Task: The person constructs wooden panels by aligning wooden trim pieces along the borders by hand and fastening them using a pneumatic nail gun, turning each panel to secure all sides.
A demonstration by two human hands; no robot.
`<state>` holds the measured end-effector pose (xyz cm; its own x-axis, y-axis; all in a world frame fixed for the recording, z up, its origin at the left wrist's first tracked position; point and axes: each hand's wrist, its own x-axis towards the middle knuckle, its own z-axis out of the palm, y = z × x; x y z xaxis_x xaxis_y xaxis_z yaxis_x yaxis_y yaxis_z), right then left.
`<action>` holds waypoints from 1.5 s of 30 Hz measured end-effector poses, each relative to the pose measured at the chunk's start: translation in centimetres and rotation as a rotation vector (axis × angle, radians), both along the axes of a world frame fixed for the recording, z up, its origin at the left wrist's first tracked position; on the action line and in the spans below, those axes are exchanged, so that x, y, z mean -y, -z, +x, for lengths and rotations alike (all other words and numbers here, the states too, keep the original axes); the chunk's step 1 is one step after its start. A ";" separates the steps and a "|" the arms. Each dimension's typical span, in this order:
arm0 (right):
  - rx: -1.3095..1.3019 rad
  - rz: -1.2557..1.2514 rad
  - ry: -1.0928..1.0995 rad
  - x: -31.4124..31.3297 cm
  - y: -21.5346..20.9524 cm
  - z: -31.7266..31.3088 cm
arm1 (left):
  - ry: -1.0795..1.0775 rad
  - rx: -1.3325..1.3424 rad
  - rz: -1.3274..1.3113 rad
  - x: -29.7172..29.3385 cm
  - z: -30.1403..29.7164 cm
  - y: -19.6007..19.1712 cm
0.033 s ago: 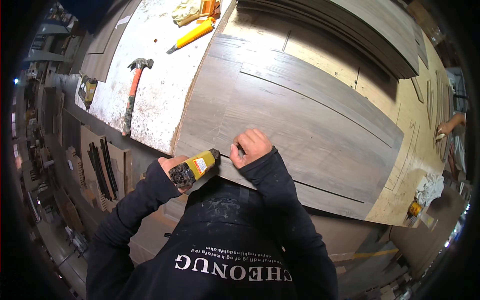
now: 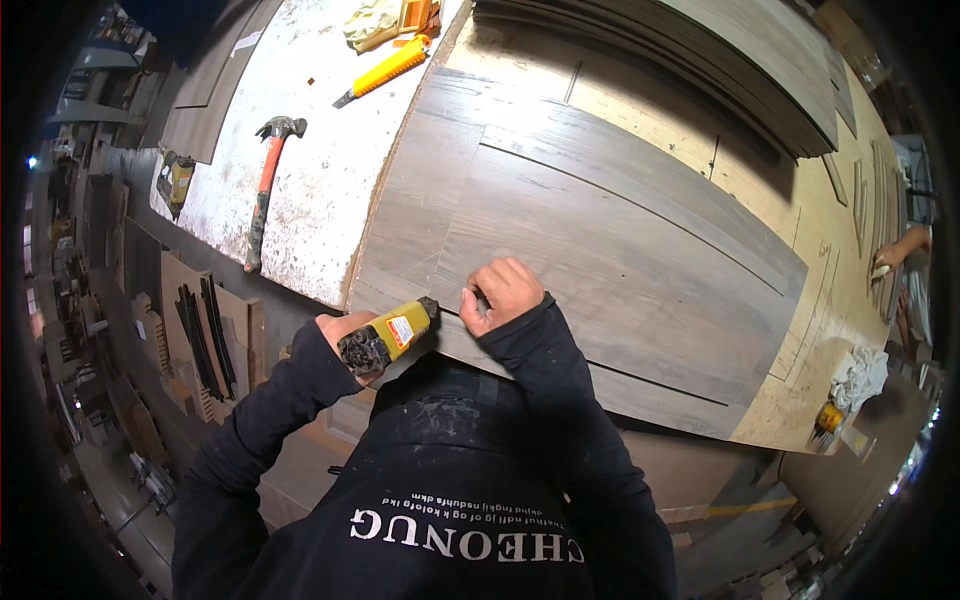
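My left hand (image 2: 340,328) is wrapped round a yellow bottle (image 2: 400,328) with a pale label and dark, grimy ends. The bottle's narrow dark tip points right, over the near edge of a grey wood-grain panel (image 2: 590,235). Just right of that tip, my right hand (image 2: 507,292) rests at the panel with its fingers curled inward. Whatever it may hold is hidden by the fingers. Long dark grooves run lengthwise along the panel, one near each long side.
On the white board at left lie a claw hammer (image 2: 266,190) and a yellow utility knife (image 2: 390,70). Stacked panels (image 2: 690,60) stand at the back. A similar bottle (image 2: 180,185) sits at far left. Another person's hand (image 2: 900,250) reaches in at right, above a white rag (image 2: 858,374).
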<state>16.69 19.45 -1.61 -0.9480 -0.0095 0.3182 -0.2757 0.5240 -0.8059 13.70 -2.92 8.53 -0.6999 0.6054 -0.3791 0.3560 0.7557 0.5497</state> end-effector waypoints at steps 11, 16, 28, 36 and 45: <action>0.026 0.002 0.001 0.0 -0.1 0.0 | -0.056 0.053 -0.100 -0.3 0.1 -0.7; -0.045 -0.047 0.068 0.0 -0.1 0.0 | -0.035 0.040 -0.089 -0.3 -0.2 -0.4; -0.044 -0.088 0.107 0.1 0.0 0.1 | -0.001 -0.115 0.011 0.3 -0.6 0.4; -0.005 -0.088 0.096 0.2 -0.1 0.2 | 0.001 -0.043 -0.064 0.4 -0.5 0.6; -0.017 -0.057 0.084 0.1 -0.4 0.2 | -0.200 -0.024 0.236 4.3 2.1 -0.3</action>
<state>16.85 19.36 -1.18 -0.9392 0.0888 0.3316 -0.2461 0.4992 -0.8308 15.80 -7.18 8.80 -0.8211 0.5241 -0.2261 0.2280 0.6642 0.7119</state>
